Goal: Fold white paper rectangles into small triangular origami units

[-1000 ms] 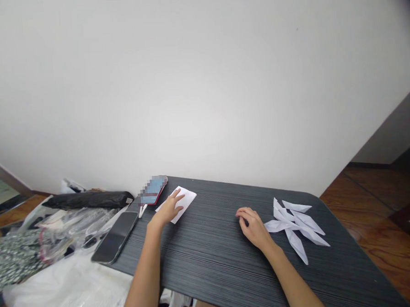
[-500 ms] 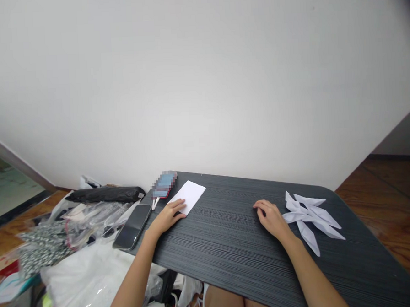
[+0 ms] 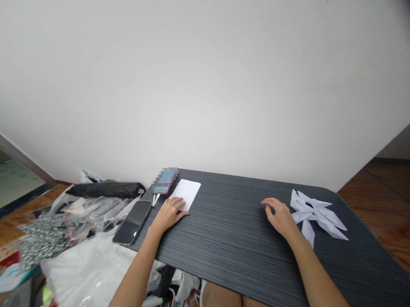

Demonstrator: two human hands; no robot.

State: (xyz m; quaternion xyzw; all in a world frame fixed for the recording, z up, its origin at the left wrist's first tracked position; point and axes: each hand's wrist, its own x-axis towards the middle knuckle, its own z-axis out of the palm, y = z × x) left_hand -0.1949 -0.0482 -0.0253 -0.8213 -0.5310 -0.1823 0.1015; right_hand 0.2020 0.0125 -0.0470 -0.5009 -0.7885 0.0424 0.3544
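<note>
My left hand lies on the near end of a small stack of white paper, fingers stretched out flat and thumb spread to the side. My right hand is over the right half of the dark table. Its fingers are loosely curved, with a gap to the thumb and nothing visible between them. Just right of it lies a cluster of folded white paper pieces, pointed and overlapping. My right wrist and forearm partly cover the nearest piece.
A black-screened phone lies at the table's left edge. Behind it is a second device, blurred out, with a white cable. Plastic bags and a long black bundle crowd the left side. A white wall borders the table's far edge.
My right hand has moved a little right, closer to the folded paper pieces, and its arm hides more of the nearest one. My left thumb is stretched out further. The view has shifted slightly.
</note>
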